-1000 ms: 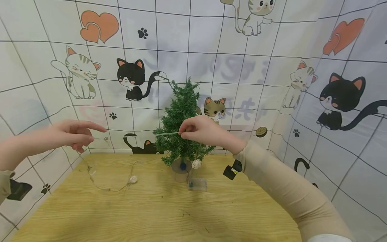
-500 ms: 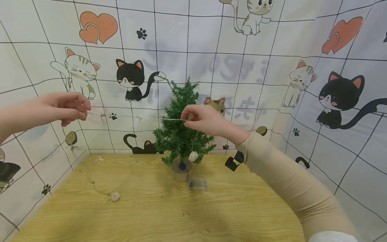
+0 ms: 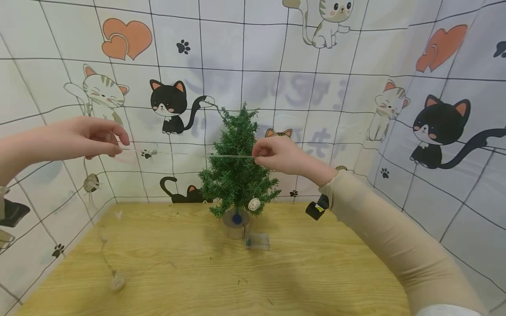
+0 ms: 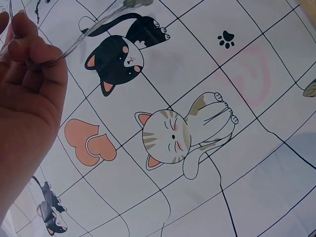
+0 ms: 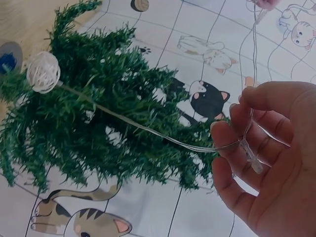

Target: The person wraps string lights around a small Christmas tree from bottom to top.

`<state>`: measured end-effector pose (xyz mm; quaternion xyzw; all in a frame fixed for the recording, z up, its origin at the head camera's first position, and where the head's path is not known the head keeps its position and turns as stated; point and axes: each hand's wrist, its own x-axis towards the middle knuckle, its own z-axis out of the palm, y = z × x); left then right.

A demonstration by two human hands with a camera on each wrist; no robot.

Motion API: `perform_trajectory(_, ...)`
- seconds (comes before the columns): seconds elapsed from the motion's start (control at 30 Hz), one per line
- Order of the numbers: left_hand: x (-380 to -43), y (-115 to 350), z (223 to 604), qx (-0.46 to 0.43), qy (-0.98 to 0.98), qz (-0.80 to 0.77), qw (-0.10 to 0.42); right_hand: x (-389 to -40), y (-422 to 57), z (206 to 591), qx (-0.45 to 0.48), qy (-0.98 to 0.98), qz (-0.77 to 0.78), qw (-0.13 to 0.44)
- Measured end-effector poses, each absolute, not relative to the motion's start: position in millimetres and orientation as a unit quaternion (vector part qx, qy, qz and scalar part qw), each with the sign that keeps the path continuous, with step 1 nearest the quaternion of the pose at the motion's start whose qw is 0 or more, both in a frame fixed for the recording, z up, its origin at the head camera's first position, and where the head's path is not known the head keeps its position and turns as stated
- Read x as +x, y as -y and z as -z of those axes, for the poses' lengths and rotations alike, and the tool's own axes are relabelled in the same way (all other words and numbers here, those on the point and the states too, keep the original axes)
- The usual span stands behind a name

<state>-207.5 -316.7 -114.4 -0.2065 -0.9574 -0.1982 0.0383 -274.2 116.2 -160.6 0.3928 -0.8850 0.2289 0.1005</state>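
Right hand [image 3: 282, 156]: raised in front of the tree, thumb and index finger closed in a pinch on a thin, clear, thread-like string-light wire [image 3: 229, 156]. The right wrist view shows the wire crossing the curled fingers, with a small clear plastic bulb [image 5: 256, 165] lying against them.

Left hand [image 3: 84, 138]: raised well apart at the left, thumb and fingers closed on the far end of the same span. The exact contact is partly hidden by the fingers.

Between the hands, the wire runs nearly level and looks taut. From the right hand a further length leads to a white woven openwork ball [image 3: 254, 204] at the lower right branches; whether it touches them cannot be told.

Behind the wire stands a green artificial tree [image 3: 237, 162], upright in a pale cylindrical pot [image 3: 233, 232]. A clear rectangular plastic box [image 3: 258, 241] lies just in front, on the light wood-grain table [image 3: 316, 272]. A second pale ball [image 3: 117, 282], blurred, is at the left.

Assessment: the step in hand appears to be drawing out a wire span before the tree. The next move calls for a firm pinch at both ends and care that the loose left-hand length does not snag.
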Motion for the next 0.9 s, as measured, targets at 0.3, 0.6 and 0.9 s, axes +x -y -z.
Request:
perform_trajectory(0.3, -213.8, 311.7, 108.3, -0.204, 0.961, 0.178, 0.054, -282.5, -137.6, 169.5, 0.377, 0.886, -0.256, 0.079)
perform_trajectory(0.6, -221.3, 299.1, 94.5, -0.211, 0.959, 0.171, 0.079, -285.3, -151.9, 180.0, 0.363, 0.890, -0.260, 0.094)
perform_trajectory(0.9, -221.0, 292.5, 92.5, -0.196, 0.961, 0.138, 0.137, -300.2, -164.9, 195.0, 0.346, 0.899, -0.250, 0.093)
